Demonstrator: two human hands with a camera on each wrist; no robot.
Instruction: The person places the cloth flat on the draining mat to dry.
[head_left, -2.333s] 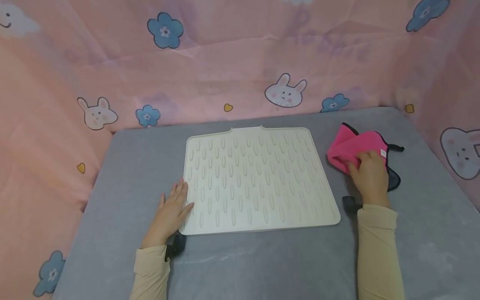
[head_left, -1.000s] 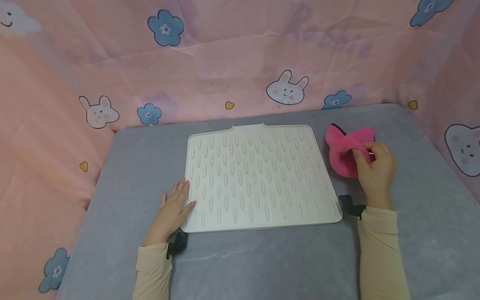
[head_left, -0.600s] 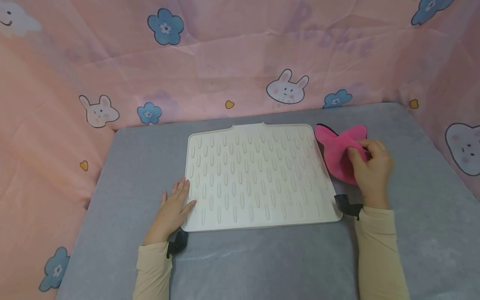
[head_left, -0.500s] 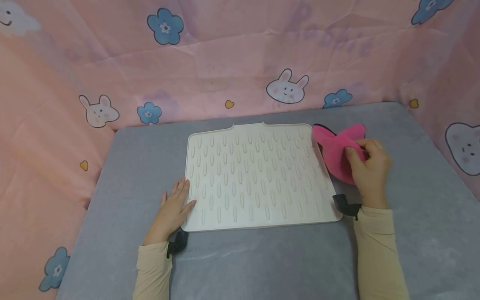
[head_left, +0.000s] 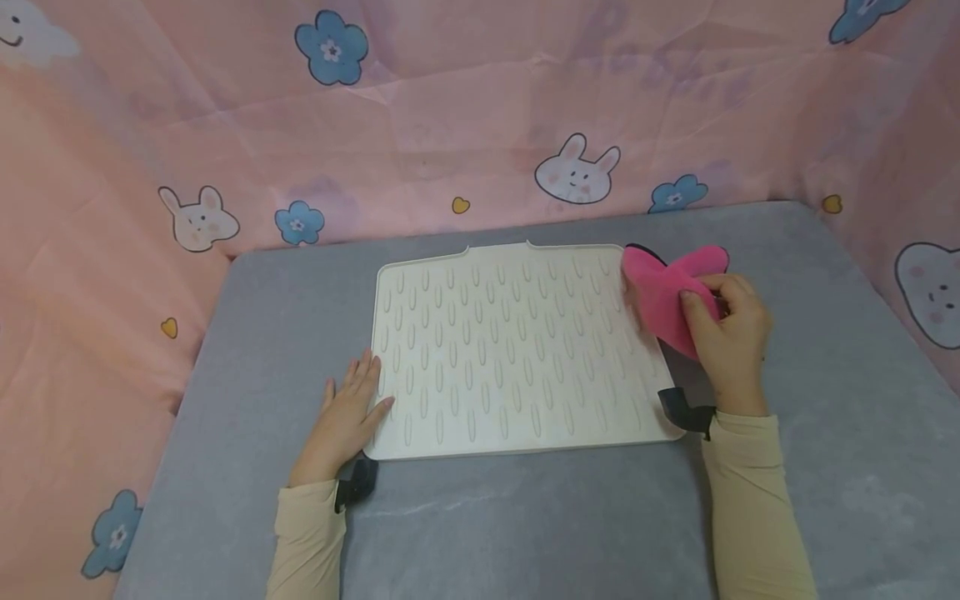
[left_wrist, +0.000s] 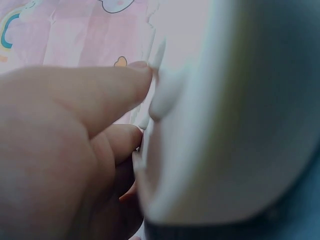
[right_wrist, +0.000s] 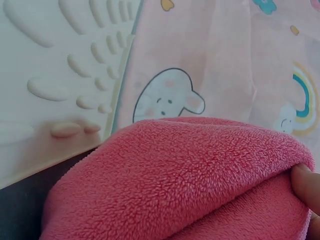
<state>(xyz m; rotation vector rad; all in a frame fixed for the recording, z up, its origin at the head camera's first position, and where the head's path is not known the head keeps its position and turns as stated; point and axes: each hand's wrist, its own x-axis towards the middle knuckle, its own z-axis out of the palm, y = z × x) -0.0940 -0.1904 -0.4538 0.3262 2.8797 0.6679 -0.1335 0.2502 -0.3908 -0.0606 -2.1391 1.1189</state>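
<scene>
A cream drying mat [head_left: 510, 354] with rows of raised oval ridges lies flat on the table. My left hand [head_left: 341, 425] rests on its left edge, fingers stretched out and thumb over the rim. In the left wrist view the thumb [left_wrist: 115, 90] touches the mat [left_wrist: 185, 165]. With my right hand [head_left: 733, 342] I pinch a folded pink cloth [head_left: 660, 292] with dark edging, thumb on the near side. The cloth overlaps the mat's upper right edge. Fluffy pile shows on the cloth [right_wrist: 175, 170] in the right wrist view; most of that hand is out of frame there.
A grey cloth-like surface covers the table [head_left: 540, 525]. Behind it and along both sides hangs a pink curtain [head_left: 450, 125] printed with rabbits and flowers. A black wrist mount [head_left: 684, 412] sits close to the mat's lower right corner.
My right hand has gathered up and folded the cloth, then carried it left from the table onto the mat's right edge. The left hand has stayed on the mat.
</scene>
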